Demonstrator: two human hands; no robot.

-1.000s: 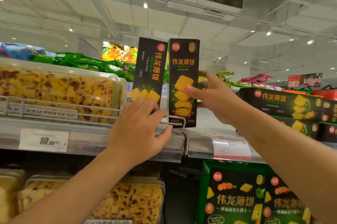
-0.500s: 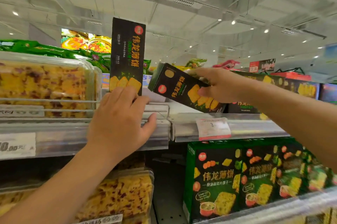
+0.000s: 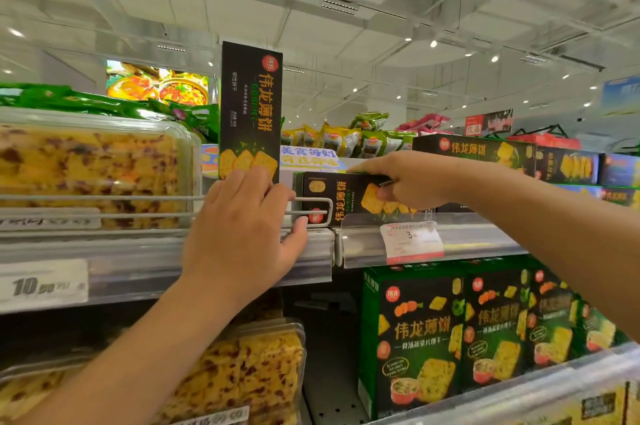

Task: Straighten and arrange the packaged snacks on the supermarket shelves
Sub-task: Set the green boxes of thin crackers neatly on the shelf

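green cracker boxes [image 3: 450, 331] on the lower shelf, left hand [image 3: 242, 234] fingers curled on the upright black box [image 3: 250, 113] bottom by the wire rail [image 3: 166, 198], right hand [image 3: 405, 179] gripping another black box lying flat [image 3: 343, 196] on the top shelf [image 3: 173, 262], white ceiling with spotlights [image 3: 346, 26] way back

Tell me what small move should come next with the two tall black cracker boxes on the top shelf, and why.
Probably tip the upright black cracker box down flat too. The right hand holds the other black cracker box lying on its side on the metal top shelf, like the black boxes lying farther right, while the left hand holds the one box standing on end.
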